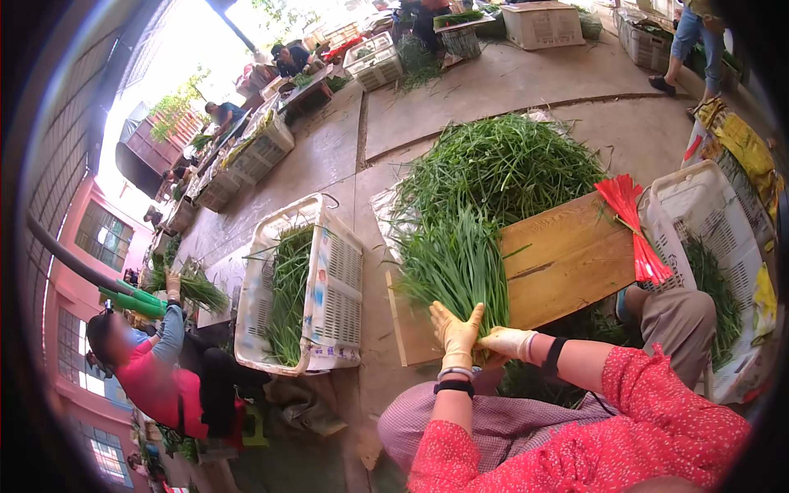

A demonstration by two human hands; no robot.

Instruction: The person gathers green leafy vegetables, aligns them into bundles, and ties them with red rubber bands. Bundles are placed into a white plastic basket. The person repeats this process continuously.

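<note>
A bunch of garlic chives, long flat green leaves pointing away from me, lies at the left end of a wooden board. My left hand, in a pale glove, rests on the near end of the bunch with its fingers stretched apart. Close beside it, my right hand, also gloved, closes around the stem ends; part of its fingers is hidden. Behind the board rises a big loose heap of chives. Red plastic strips are bundled on the board's right end.
To the left stands a white plastic crate with greens in it; another white crate is at my right. A person in pink sits at far left holding greens. More crates and people line the back.
</note>
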